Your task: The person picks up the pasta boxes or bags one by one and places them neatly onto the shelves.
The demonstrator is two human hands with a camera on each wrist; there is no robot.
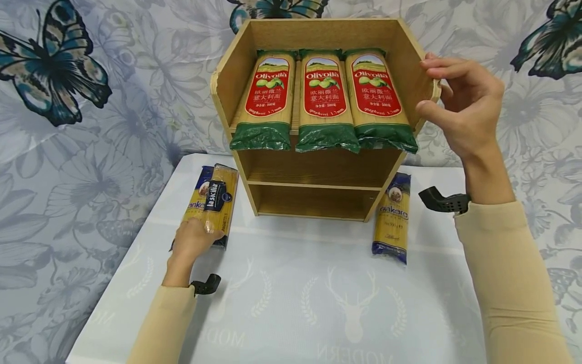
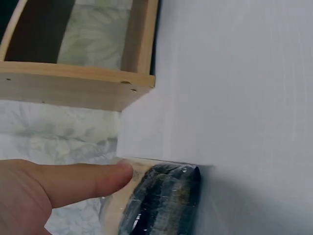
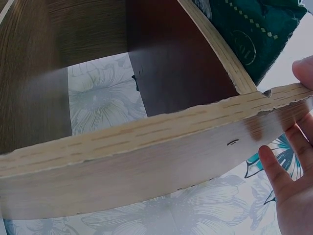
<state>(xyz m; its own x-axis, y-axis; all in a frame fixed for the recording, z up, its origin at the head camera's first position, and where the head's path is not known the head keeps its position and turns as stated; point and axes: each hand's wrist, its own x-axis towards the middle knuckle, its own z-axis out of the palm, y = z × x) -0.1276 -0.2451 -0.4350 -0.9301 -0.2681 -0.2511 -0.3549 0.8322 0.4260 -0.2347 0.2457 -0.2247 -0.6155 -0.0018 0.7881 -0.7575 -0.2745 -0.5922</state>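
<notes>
My left hand (image 1: 194,238) holds the near end of a yellow spaghetti packet (image 1: 222,217) with a dark "la sicilia" label. The thumb (image 2: 100,182) lies on the packet's side in the left wrist view; the other fingers are mostly hidden. Partly under that packet is a blue-and-yellow Ankara pasta packet (image 1: 196,198). My right hand (image 1: 470,103) grips the right side panel of a small wooden shelf (image 1: 323,33), its thumb in front. The right wrist view shows fingers (image 3: 276,169) along the panel's outer face. Three Olivoilà spaghetti packets (image 1: 325,86) lie side by side on the top shelf.
Another Ankara pasta packet (image 1: 392,220) lies on the table right of the shelf unit. Two lower compartments (image 1: 316,202) show bare wood. A white patterned cloth (image 1: 291,293) covers the table, and butterfly-print fabric (image 1: 113,126) hangs behind.
</notes>
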